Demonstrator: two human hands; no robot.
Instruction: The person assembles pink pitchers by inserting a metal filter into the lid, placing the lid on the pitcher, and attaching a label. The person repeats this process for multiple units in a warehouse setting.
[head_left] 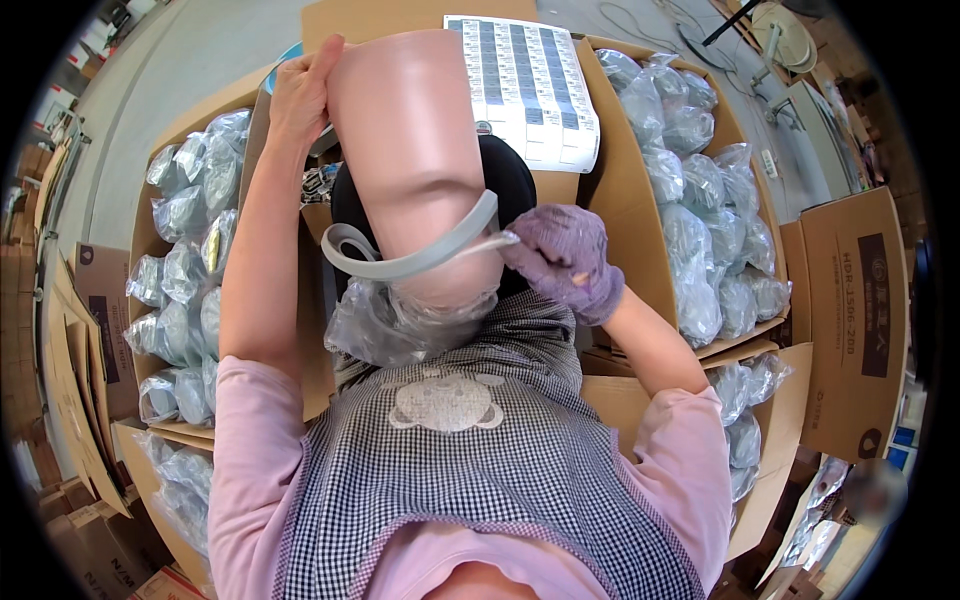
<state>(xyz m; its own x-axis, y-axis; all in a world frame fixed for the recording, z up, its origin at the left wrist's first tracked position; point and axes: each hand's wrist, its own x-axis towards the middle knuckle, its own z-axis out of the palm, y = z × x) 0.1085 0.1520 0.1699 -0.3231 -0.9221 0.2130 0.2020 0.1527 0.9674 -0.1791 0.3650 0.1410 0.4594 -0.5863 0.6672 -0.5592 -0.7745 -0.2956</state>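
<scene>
A large pink tapered vessel [410, 110] with a smooth, glossy wall leans over my lap. A curved grey band [400, 266], looped at its left end, runs across its lower part. Crumpled clear plastic [390, 325] bunches around the vessel's near end. My left hand [302, 95], bare, grips the vessel's far left edge, thumb on top. Beside the band's right end, my right hand [565, 262] wears a purple-grey glove. Its fingers are pinched on a thin whitish strip [487, 243], blurred, that reaches toward the vessel.
Open cardboard boxes on the left [150, 235] and right [640, 180] hold several plastic-wrapped items. A printed label sheet [535, 95] lies beyond the vessel. A closed carton [850, 320] stands at the far right. Part of a black round thing [510, 175] shows behind the vessel.
</scene>
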